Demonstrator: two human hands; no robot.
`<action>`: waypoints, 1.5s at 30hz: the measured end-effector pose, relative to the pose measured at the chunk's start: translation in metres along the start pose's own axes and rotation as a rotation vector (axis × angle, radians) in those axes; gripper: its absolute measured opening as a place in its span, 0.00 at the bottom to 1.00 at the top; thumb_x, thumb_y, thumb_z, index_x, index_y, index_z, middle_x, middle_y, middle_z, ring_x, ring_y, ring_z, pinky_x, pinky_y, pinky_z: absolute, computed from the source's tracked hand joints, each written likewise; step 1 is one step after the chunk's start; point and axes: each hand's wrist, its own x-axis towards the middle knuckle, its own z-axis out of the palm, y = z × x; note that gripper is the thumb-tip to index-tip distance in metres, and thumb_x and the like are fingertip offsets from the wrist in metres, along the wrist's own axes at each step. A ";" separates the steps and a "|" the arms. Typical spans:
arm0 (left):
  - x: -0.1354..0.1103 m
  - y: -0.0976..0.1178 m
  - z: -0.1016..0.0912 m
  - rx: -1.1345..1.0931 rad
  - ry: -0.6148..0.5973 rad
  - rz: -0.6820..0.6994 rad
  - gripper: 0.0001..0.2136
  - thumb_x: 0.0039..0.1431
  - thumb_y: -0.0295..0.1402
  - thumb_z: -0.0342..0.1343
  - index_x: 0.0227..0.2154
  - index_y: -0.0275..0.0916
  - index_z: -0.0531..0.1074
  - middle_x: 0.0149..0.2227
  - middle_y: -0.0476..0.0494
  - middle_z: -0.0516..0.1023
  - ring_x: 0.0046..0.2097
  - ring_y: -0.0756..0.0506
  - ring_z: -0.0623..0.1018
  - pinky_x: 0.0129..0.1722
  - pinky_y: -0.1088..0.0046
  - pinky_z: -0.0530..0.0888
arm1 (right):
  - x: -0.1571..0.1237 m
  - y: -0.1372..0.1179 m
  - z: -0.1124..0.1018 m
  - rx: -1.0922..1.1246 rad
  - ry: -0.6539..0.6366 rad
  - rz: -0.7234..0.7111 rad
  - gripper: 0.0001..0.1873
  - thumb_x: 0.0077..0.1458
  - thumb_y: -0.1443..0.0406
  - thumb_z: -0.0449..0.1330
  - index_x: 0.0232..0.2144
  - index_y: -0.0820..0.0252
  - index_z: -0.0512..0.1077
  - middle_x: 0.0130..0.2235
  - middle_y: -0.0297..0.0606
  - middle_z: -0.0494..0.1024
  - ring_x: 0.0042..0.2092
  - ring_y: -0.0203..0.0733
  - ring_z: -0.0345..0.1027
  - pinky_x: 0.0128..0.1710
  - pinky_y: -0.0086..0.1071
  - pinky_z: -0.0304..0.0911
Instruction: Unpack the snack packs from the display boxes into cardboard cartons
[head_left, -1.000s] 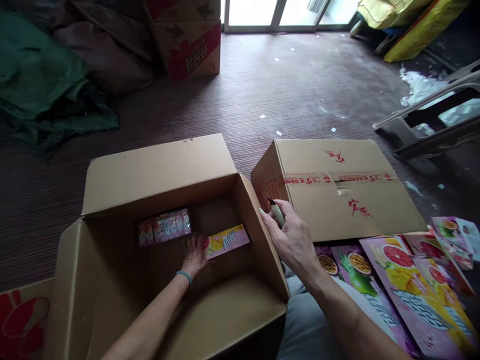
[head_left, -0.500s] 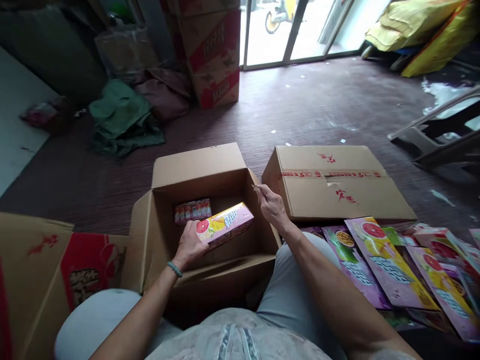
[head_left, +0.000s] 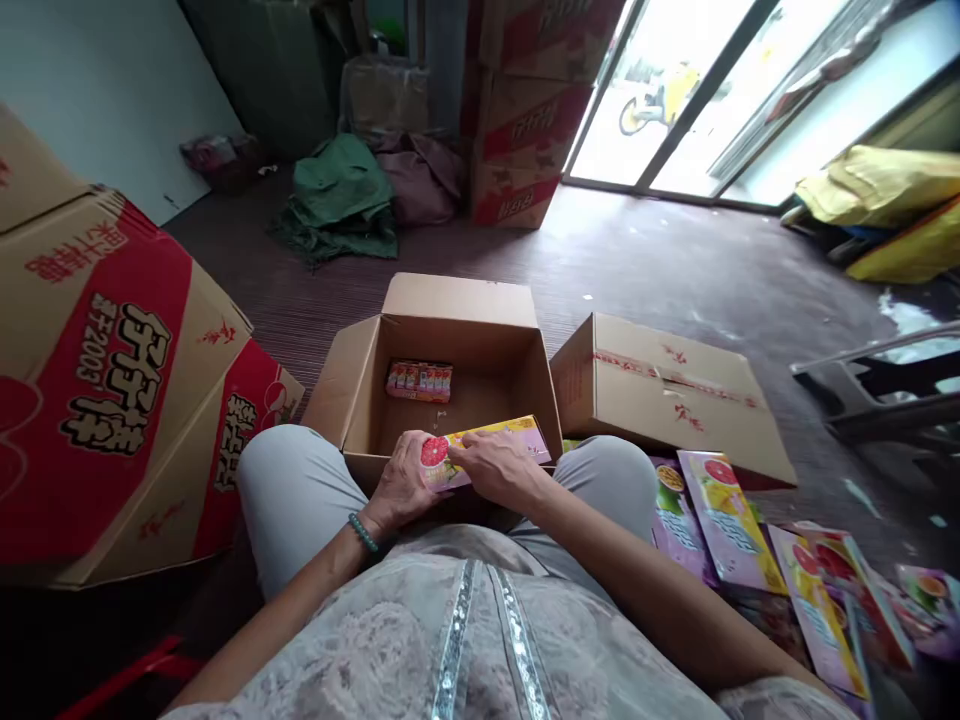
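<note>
Left hand [head_left: 401, 485]: the fingers are closed around the near left end of the pink box [head_left: 525, 437], with the thumb up by the printed grapefruit; a green bead bracelet sits on the wrist.
Right hand [head_left: 499, 468]: it lies over the top of the same box with the fingers bent across it; I cannot tell whether they clamp it or only rest there.
Pink box: it is held level over the near wall of the open carton [head_left: 352, 390], just above the person's lap, with its far end reaching into the carton.
Inside the carton: one small pack [head_left: 418, 381] lies flat by the far wall, well apart from the hands.
Right of the carton: a sealed carton [head_left: 675, 395] with red tape touches its side wall; flat printed boxes [head_left: 731, 520] fan out on the floor beside the right knee.
Left: big red-printed cartons [head_left: 112, 400] crowd against the left knee.
Behind: a green cloth [head_left: 341, 195], stacked cartons [head_left: 525, 120] and a glass door [head_left: 675, 90].
Far right: yellow bags [head_left: 877, 190].
</note>
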 end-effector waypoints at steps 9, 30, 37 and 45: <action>-0.002 -0.005 0.006 -0.021 0.094 0.121 0.22 0.47 0.34 0.62 0.45 0.39 0.62 0.45 0.38 0.69 0.49 0.38 0.70 0.51 0.55 0.73 | 0.027 -0.040 -0.010 -0.125 -0.084 -0.085 0.10 0.62 0.68 0.52 0.37 0.62 0.74 0.37 0.45 0.79 0.39 0.47 0.75 0.33 0.33 0.64; -0.002 0.001 -0.003 -0.059 -0.017 0.041 0.28 0.43 0.30 0.63 0.49 0.39 0.61 0.46 0.40 0.68 0.49 0.39 0.71 0.52 0.57 0.73 | -0.052 0.080 -0.006 -0.215 -0.153 0.225 0.15 0.62 0.69 0.51 0.46 0.54 0.74 0.41 0.42 0.79 0.41 0.42 0.74 0.34 0.29 0.59; -0.002 0.000 -0.003 -0.044 -0.026 0.046 0.28 0.42 0.28 0.62 0.49 0.39 0.61 0.47 0.40 0.68 0.49 0.39 0.71 0.53 0.56 0.73 | -0.058 0.092 -0.007 -0.224 -0.186 0.261 0.15 0.62 0.70 0.50 0.44 0.58 0.75 0.39 0.44 0.80 0.40 0.43 0.74 0.32 0.30 0.56; -0.006 -0.005 -0.008 0.013 -0.033 0.107 0.28 0.45 0.28 0.61 0.51 0.39 0.59 0.48 0.38 0.67 0.50 0.38 0.71 0.53 0.55 0.73 | -0.083 0.092 -0.037 -0.142 -0.009 0.419 0.17 0.64 0.55 0.52 0.50 0.56 0.71 0.46 0.43 0.77 0.41 0.44 0.74 0.33 0.30 0.59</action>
